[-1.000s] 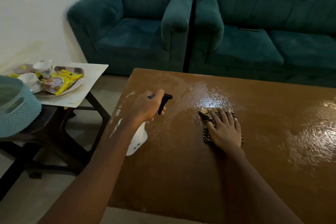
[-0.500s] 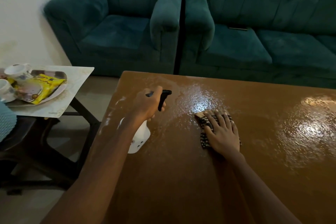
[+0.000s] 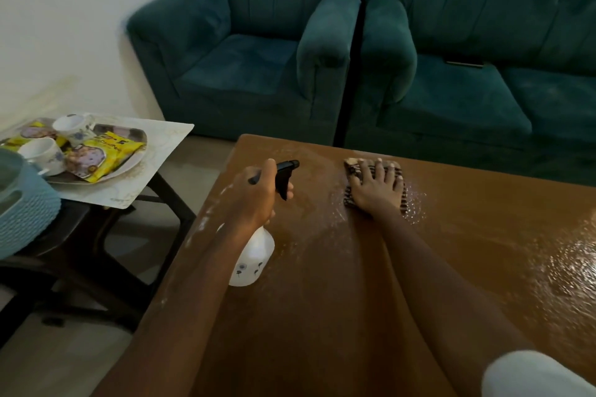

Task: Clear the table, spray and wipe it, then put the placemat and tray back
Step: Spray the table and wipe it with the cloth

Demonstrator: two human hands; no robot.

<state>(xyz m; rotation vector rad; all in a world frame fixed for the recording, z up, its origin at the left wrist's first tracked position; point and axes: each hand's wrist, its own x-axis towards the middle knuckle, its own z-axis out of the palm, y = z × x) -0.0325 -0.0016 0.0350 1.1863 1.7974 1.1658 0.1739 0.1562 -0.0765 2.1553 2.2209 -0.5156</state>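
The brown table [image 3: 338, 316] is wet and shiny near its far edge. My left hand [image 3: 254, 196] grips the black trigger head of a white spray bottle [image 3: 253, 258], held above the table's left side. My right hand [image 3: 374, 187] lies flat with spread fingers on a striped cloth [image 3: 350, 171] and presses it onto the table close to the far edge. On a dark side table to the left lies the pale placemat [image 3: 161, 145]. The silver tray [image 3: 129, 166] rests on that placemat, holding two cups and yellow snack packets.
A teal armchair [image 3: 245, 51] and a teal sofa [image 3: 477, 74] stand right behind the table. A light blue basket [image 3: 22, 213] sits at the left edge on the side table [image 3: 80, 245]. Floor shows between the two tables.
My right hand has pushed the cloth away from me, up to the table's far edge. My left hand with the bottle has stayed about where it was.
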